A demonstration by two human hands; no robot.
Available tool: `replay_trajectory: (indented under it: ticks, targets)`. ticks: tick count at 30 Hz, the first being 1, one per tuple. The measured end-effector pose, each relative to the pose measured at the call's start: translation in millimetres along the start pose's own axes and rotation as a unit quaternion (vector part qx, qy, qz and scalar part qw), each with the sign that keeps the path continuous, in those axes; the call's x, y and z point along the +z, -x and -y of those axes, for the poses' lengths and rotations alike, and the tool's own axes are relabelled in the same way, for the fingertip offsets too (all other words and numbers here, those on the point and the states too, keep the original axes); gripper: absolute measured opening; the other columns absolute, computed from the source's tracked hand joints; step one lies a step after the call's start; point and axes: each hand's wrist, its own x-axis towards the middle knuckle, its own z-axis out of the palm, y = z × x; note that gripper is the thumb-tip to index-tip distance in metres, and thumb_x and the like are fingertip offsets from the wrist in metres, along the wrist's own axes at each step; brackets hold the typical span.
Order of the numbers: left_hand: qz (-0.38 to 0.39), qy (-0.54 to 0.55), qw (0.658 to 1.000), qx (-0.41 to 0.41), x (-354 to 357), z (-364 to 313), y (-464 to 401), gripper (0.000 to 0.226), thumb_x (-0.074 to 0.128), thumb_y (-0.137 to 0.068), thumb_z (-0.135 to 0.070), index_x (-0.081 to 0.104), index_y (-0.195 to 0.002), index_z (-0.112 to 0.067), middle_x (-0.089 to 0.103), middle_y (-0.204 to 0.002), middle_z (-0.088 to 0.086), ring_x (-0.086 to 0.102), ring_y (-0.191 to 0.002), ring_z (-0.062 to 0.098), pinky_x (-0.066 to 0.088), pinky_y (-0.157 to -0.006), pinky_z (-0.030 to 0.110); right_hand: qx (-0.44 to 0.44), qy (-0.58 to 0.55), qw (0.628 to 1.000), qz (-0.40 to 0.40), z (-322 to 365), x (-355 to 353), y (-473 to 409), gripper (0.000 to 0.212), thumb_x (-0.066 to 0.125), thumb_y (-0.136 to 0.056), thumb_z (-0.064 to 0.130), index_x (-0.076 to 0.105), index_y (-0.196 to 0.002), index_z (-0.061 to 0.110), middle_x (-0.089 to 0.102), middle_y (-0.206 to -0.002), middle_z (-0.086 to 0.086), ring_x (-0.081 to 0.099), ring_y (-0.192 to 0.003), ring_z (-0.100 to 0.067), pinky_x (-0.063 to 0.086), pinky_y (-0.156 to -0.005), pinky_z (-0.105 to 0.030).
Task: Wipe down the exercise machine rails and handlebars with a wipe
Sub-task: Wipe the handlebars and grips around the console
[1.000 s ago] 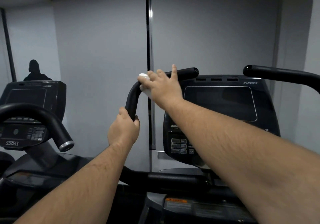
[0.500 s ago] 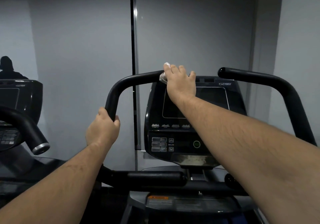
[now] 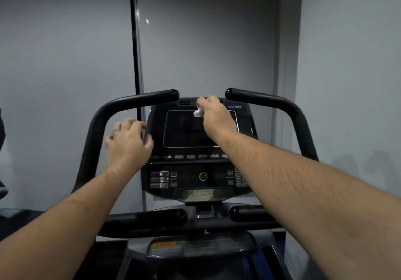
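A black exercise machine faces me, with a left handlebar [image 3: 134,101] and a right handlebar [image 3: 271,99] curving up around the console [image 3: 198,141]. My right hand [image 3: 213,115] is closed on a small white wipe [image 3: 198,112], held in front of the console's top, between the two bar ends and touching neither. My left hand [image 3: 128,141], with a ring on one finger, hovers blurred just right of the left bar's upright, fingers loosely curled and holding nothing.
Two lower horizontal grips, the left lower grip [image 3: 152,218] and the right lower grip [image 3: 249,212], stick out under the console. A grey wall with a dark vertical strip [image 3: 135,41] stands close behind the machine. Part of another machine shows at the far left edge [image 3: 2,132].
My right hand has slid off the end of the left handlebar with the wipe and moved right, in front of the console. My left hand has let go of the left bar's upright.
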Motion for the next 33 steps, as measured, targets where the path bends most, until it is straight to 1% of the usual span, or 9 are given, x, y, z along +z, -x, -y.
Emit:
replay_trajectory:
  ticks: [3,9,11,14,17,19,23,27,33]
  targets:
    - [0.059,-0.001,0.997,0.041,6.3,-51.7,-18.8,0.040,0.055,-0.088,-0.037,0.057,-0.126,-0.025,0.048,-0.135,-0.002,0.036,-0.130,0.026,0.033,-0.104,0.050,0.019,-0.017,0.999,-0.020,-20.7,-17.5,-3.4,0.023,0.037,-0.095,0.028,0.054,-0.080,0.022,0.061,-0.094,0.007,0.059,-0.089,-0.016,0.047,-0.077,-0.045]
    - [0.092,-0.026,0.987,0.127,8.8,-140.8,-54.5,0.052,0.049,-0.089,-0.035,0.046,-0.140,-0.026,0.041,-0.146,-0.004,0.027,-0.139,0.025,0.027,-0.112,0.053,0.047,-0.031,0.994,-0.094,-59.3,-46.3,-15.7,0.035,0.034,-0.097,0.051,0.058,-0.084,0.029,0.066,-0.091,0.014,0.062,-0.090,-0.008,0.044,-0.075,-0.035]
    - [0.122,-0.034,0.984,0.128,10.7,-161.4,-65.2,0.056,0.049,-0.088,-0.033,0.041,-0.144,-0.026,0.036,-0.151,-0.004,0.023,-0.143,0.025,0.025,-0.113,0.055,0.047,-0.021,0.996,-0.069,-70.8,-50.6,-21.3,0.030,0.034,-0.101,0.045,0.061,-0.098,0.033,0.066,-0.100,0.016,0.060,-0.095,-0.008,0.042,-0.076,-0.032]
    - [0.168,-0.038,0.978,0.116,19.6,-181.7,-74.8,0.063,0.048,-0.088,-0.027,0.032,-0.149,-0.026,0.029,-0.157,-0.005,0.016,-0.147,0.026,0.023,-0.114,0.057,0.033,0.097,0.994,-0.022,-90.4,-42.6,-31.8,0.024,0.043,-0.102,0.023,0.057,-0.121,0.025,0.060,-0.120,0.006,0.054,-0.114,-0.019,0.039,-0.092,-0.036]
    - [0.189,-0.038,0.975,0.112,29.0,-195.5,-77.0,0.067,0.048,-0.088,-0.024,0.026,-0.152,-0.027,0.026,-0.158,-0.007,0.013,-0.148,0.025,0.022,-0.113,0.057,0.057,0.146,0.988,-0.004,-94.9,-27.5,-36.8,0.035,0.034,-0.107,0.032,0.046,-0.139,0.026,0.050,-0.143,0.003,0.035,-0.142,-0.022,0.024,-0.114,-0.052]
    - [0.183,-0.031,0.976,0.117,35.1,-201.9,-77.7,0.071,0.049,-0.087,-0.021,0.023,-0.153,-0.027,0.026,-0.159,-0.009,0.014,-0.148,0.025,0.024,-0.113,0.056,0.065,0.144,0.987,0.003,-97.2,-20.2,-37.3,0.041,0.029,-0.107,0.026,0.038,-0.147,0.025,0.041,-0.153,0.003,0.021,-0.152,-0.022,0.013,-0.119,-0.059]
    - [0.166,0.012,0.980,0.108,41.5,-208.5,-86.0,0.076,0.050,-0.084,-0.022,0.019,-0.154,-0.029,0.023,-0.160,-0.013,0.016,-0.147,0.025,0.026,-0.112,0.056,0.047,0.168,0.984,-0.028,-103.9,-20.8,-35.5,0.049,0.033,-0.100,0.010,0.038,-0.144,0.029,0.045,-0.146,0.004,0.035,-0.139,-0.020,0.015,-0.115,-0.066]
    - [0.168,0.041,0.977,0.125,46.1,-218.9,-95.3,0.078,0.051,-0.083,-0.027,0.021,-0.155,-0.029,0.023,-0.160,-0.013,0.016,-0.147,0.024,0.025,-0.115,0.053,0.057,0.180,0.981,-0.038,-119.0,-18.9,-32.1,0.047,0.034,-0.102,0.015,0.036,-0.147,0.029,0.046,-0.145,0.006,0.035,-0.140,-0.021,0.008,-0.113,-0.074]
    - [0.140,-0.006,0.979,0.151,49.7,-227.5,-100.8,0.070,0.051,-0.084,-0.017,0.030,-0.150,-0.020,0.036,-0.154,-0.002,0.030,-0.141,0.027,0.030,-0.114,0.044,0.099,0.158,0.979,-0.087,-152.3,-23.8,-18.6,0.028,0.032,-0.105,0.027,0.046,-0.129,0.029,0.053,-0.133,0.005,0.042,-0.133,-0.024,0.011,-0.111,-0.078]
